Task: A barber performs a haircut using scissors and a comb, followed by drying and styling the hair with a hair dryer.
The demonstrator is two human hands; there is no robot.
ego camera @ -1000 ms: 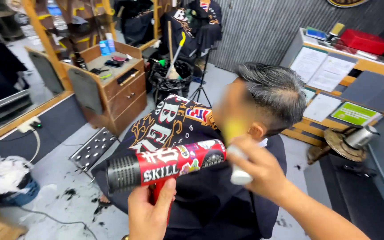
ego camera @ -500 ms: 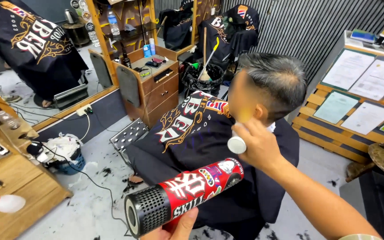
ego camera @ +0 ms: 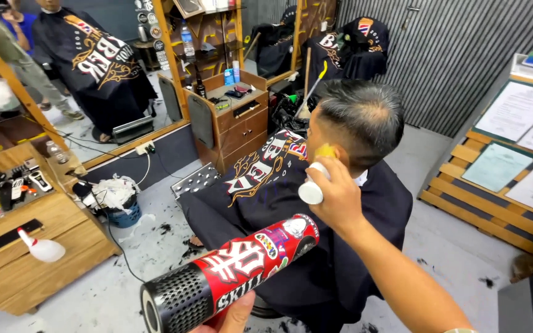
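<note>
the grey floor carries hair clippings, a blue bucket of white cloths and a loose cable. a metal footrest sits low before the chair. the wooden counter at left holds a white spray bottle and small bottles. a wooden cabinet bears bottles and clippers on top.

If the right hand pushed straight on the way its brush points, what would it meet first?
The right hand holds a white-handled brush whose yellow bristles already seem to touch the seated person's cheek beside the ear. Going on, it would press into that cheek first, though depth is hard to judge.
</note>
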